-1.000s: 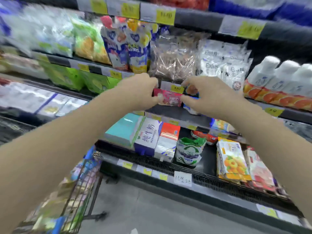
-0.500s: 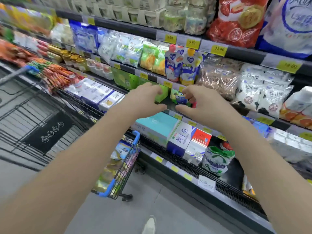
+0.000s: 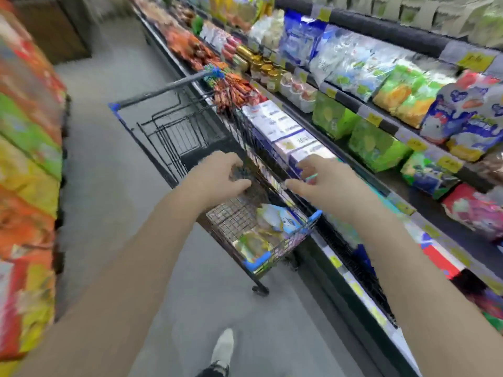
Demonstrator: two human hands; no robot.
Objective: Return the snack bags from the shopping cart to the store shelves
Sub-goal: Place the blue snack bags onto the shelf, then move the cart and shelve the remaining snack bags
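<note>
Reaching back toward the cart for another bag

Head view: both hands, left hand (image 3: 217, 178) and right hand (image 3: 324, 180), hovered empty with fingers spread over the shopping cart (image 3: 174, 137), likely because snack bags (image 3: 269, 227) lay in its near end beside the shelves (image 3: 381, 126).

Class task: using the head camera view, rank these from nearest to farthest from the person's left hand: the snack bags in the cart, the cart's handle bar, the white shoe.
1. Snack bags, just below the left hand, in the cart.
2. Cart handle bar, up the aisle.
3. White shoe, bottom of frame.
</note>
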